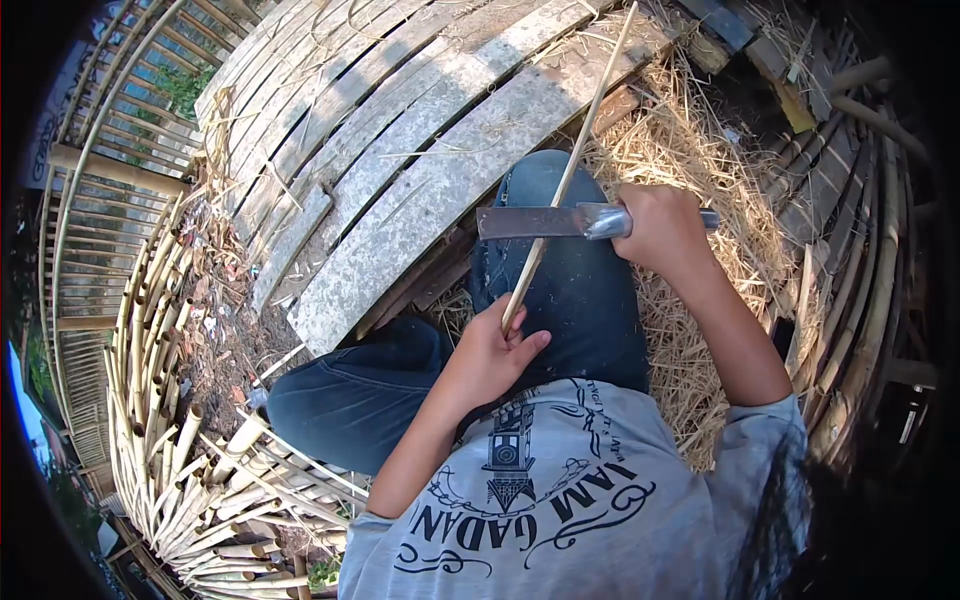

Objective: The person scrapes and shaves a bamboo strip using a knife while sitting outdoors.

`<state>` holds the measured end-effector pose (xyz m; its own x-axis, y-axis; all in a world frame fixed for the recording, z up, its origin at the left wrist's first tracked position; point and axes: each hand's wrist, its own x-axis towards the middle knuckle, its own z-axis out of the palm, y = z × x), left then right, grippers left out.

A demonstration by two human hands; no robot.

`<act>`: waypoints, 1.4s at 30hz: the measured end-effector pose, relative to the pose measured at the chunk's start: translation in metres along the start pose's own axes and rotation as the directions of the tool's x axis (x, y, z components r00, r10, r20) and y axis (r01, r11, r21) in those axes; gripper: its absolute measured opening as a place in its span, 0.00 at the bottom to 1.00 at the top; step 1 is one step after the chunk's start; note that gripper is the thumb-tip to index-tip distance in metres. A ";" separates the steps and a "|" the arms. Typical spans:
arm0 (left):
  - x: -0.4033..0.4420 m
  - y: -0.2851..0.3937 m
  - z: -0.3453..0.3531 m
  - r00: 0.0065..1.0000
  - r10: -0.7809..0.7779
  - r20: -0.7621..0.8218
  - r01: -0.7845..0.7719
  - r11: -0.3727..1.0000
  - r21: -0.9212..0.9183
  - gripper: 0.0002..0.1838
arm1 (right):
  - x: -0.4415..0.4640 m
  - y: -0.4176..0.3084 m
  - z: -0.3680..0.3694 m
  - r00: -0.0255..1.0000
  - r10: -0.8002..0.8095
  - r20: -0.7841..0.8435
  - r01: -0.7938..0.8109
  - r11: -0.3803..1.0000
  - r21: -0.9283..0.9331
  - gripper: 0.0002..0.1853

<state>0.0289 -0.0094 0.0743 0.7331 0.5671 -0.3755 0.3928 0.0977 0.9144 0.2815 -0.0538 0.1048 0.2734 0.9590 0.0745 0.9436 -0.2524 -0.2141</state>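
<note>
My right hand (662, 228) is closed around the metal-wrapped handle of a broad-bladed knife (530, 222). Its blade points left and crosses over a long, thin bamboo strip (590, 118), apparently touching it. Near its lower end the strip sits in my left hand (492, 352), whose fingers are wrapped round it with the thumb out to the side. From there the strip slants up and right across my raised knee (545, 180) to beyond the planks. The lower end of the strip is hidden by my left hand.
A low platform of worn planks (420, 190) lies ahead and left. Bamboo shavings (690, 150) cover the ground to the right. Cut bamboo poles (150, 370) are stacked at the left beside a bamboo fence (120, 180). More long poles (870, 290) stand along the right edge.
</note>
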 end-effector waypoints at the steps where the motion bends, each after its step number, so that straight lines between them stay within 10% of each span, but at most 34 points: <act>1: 0.005 0.005 0.000 1.000 -0.013 -0.001 0.013 1.000 0.019 0.18 | 0.000 -0.003 0.000 0.999 0.023 0.037 -0.022 0.999 -0.026 0.08; 12: 0.014 0.024 -0.021 0.976 0.177 -0.126 -0.183 0.982 -0.037 0.20 | 0.019 -0.031 -0.033 0.981 -0.192 -0.035 0.190 0.980 -0.063 0.12; 22: -0.006 0.045 -0.063 0.990 0.031 -0.141 -0.052 0.988 -0.142 0.19 | 0.094 -0.042 -0.015 0.954 -0.228 -0.194 0.235 0.972 0.010 0.13; 32: 0.001 0.047 -0.147 0.946 0.112 -0.304 -0.057 0.982 0.182 0.16 | 0.197 -0.073 0.024 0.884 -0.331 -0.332 0.351 0.936 0.001 0.11; 34: -0.007 0.051 -0.160 0.942 0.086 -0.324 -0.040 0.988 0.147 0.17 | 0.213 -0.079 0.030 0.851 -0.322 -0.416 0.367 0.930 0.033 0.12; 36: -0.020 0.030 -0.172 0.937 0.002 -0.349 0.050 0.989 0.140 0.19 | 0.241 -0.066 0.021 0.950 0.216 -0.225 -0.166 0.961 0.219 0.13; 38: -0.033 0.005 -0.179 0.927 0.041 -0.372 0.009 0.991 0.131 0.17 | 0.250 -0.030 0.008 0.884 0.408 -0.228 -0.315 0.881 0.354 0.13; 42: -0.021 0.013 -0.186 0.913 -0.080 -0.399 0.075 0.997 -0.029 0.18 | 0.224 -0.084 0.012 0.943 0.055 -0.328 0.042 0.959 0.280 0.09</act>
<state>-0.0851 0.1323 0.1224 0.4166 0.8365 -0.3559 0.4299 0.1637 0.8879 0.2615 0.1839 0.1274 0.3705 0.8486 0.3776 0.8642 -0.1660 -0.4750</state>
